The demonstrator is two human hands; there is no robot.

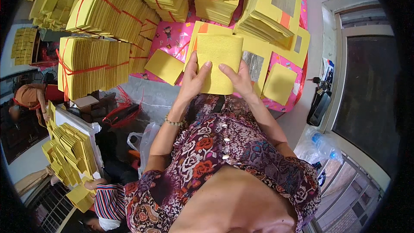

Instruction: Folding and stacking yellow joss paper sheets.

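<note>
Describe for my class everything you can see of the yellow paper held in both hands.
The yellow paper is plain, roughly rectangular and taller than wide, with a slightly rough face. Whether it is folded or layered is hard to tell. It is held in front of the person, face toward the camera, partly covering from view a yellow sheet with an orange band. The left grip and right grip hold its sides, thumbs on its face.

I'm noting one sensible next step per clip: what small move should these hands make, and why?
Perhaps lower the yellow paper piece flat onto the pink cloth. The left hand and right hand grip its opposite sides, thumbs on its face, so it could go down level; similar loose pieces already lie there.
</note>
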